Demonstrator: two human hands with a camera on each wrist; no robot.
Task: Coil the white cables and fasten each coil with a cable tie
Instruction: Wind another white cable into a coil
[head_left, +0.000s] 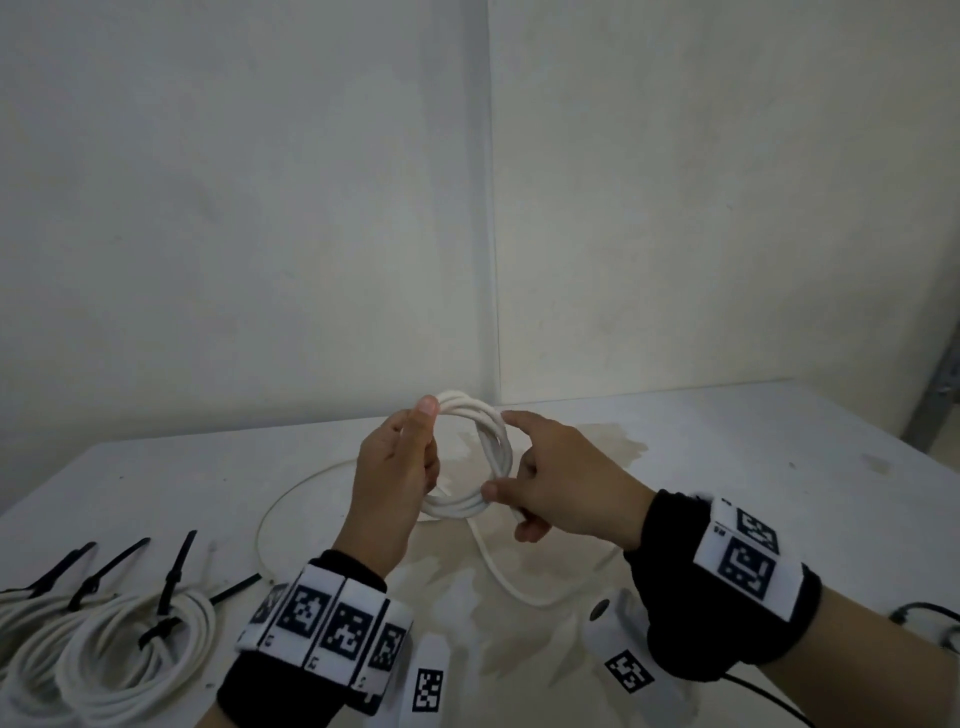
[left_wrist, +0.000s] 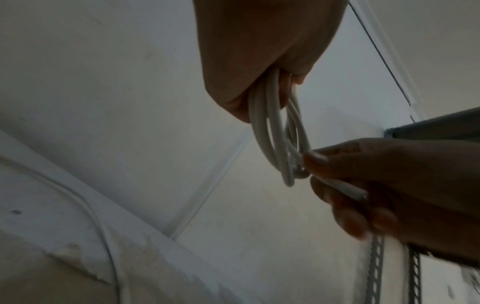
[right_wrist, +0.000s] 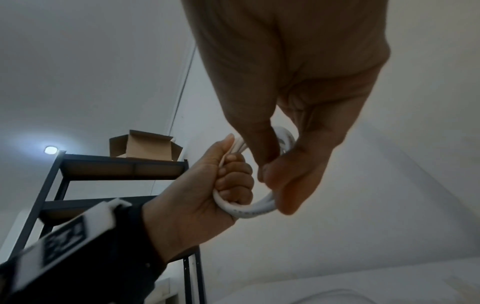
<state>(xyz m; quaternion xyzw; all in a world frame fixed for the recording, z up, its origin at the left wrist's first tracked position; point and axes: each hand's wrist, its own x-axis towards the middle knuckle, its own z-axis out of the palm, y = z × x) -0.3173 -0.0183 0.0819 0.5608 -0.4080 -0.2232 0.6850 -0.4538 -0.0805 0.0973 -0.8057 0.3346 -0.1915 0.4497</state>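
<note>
Both hands are up over the bench (head_left: 727, 467): the left hand (head_left: 395, 488) clenches one side of the cable coil (head_left: 467, 457) so its three or so loops can't spring open, while the right hand (head_left: 561, 483) pinches the opposite side, probably feeding slack. The loose tail (head_left: 498, 566) trails below. Three tied coils (head_left: 104, 649) and one spare cable tie (head_left: 234, 590) wait at left.

Tied coils (head_left: 104, 649) crowding table's (head_left: 727, 467) near-left

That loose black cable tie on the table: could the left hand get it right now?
Probably not yet: the left hand grips the coil with the right hand. The loose tie lies unobstructed beside its wrist.
</note>
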